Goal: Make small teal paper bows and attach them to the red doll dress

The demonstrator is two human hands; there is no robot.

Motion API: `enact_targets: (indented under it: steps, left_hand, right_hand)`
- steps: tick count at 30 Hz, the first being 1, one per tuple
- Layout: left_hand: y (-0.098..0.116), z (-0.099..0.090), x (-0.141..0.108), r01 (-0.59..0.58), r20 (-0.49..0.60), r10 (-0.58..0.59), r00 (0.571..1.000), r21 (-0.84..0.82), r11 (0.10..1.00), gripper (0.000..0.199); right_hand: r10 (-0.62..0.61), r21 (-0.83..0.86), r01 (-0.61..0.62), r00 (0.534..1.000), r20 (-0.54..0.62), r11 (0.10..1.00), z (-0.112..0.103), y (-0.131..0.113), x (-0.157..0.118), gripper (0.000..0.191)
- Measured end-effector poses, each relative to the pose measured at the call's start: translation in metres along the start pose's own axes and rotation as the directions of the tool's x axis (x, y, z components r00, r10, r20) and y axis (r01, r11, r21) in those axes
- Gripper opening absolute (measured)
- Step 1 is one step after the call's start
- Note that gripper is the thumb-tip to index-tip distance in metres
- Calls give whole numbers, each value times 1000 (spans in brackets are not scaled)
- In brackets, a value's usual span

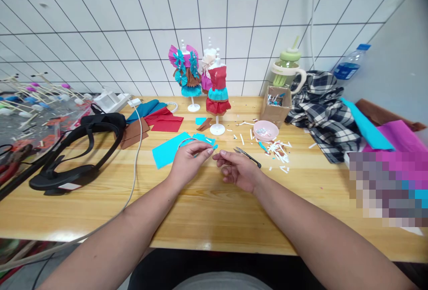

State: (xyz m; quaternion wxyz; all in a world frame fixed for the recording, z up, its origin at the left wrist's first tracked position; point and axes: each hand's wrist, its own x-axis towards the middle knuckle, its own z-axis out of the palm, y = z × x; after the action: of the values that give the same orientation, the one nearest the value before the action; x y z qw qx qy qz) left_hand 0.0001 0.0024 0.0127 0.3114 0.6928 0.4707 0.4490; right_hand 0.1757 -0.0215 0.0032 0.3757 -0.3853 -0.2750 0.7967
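My left hand (191, 159) is closed in a pinch, with a small turquoise piece of crepe paper (215, 147) sticking out at its fingertips. Just to the right, my right hand (236, 168) has its fingers loosely curled and apart, and nothing shows in them. Turquoise paper sheets (167, 151) lie beyond the left hand. Small scissors (248, 156) rest on the table behind the right hand. A mini dress form in a red and turquoise paper dress (218, 93) stands upright beyond both hands.
Behind stands a dress form in pink, turquoise and brown (187, 73). At right are a pink dish (265, 131), white paper scraps (279, 151), a cardboard box (275, 107) and a drink cup (286, 69). A black headset (83, 147) and a white cable (135, 169) lie left.
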Motion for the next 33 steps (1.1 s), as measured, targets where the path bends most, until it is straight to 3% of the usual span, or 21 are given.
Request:
enact_targets:
  steps: [6, 9, 13, 18, 23, 27, 33]
  left_hand:
    - [3, 1, -2, -81, 40, 77, 996, 117, 990, 16]
    - [6, 0, -3, -204, 109, 185, 977, 195, 959, 16]
    - [7, -9, -2, -449, 267, 371, 890, 368, 814, 17]
    - [6, -24, 0, -615, 398, 470, 787, 455, 644, 18]
    - [9, -27, -1, -688, 529, 460, 713, 403, 603, 24]
    - [12, -23, -3, -663, 580, 397, 711, 365, 653, 26]
    - [8, -14, -3, -696, 639, 373, 673, 374, 613, 25]
  right_hand:
    - [-13, 31, 14, 999, -31, 999, -1, -1, 2, 19]
    - [-15, 15, 15, 1000, -26, 1000, -3, -3, 2, 21]
    - [-58, -132, 51, 997, -46, 990, -7, -5, 3, 26]
    - [-235, -392, 223, 972, 20, 892, -12, -5, 6, 29]
    - [-313, -676, 313, 941, 127, 667, -21, -10, 6, 29]
    - [-402, -841, 435, 867, 295, 321, -24, -16, 3, 15]
    - [-466, -900, 414, 775, 426, -134, -22, -14, -4, 11]
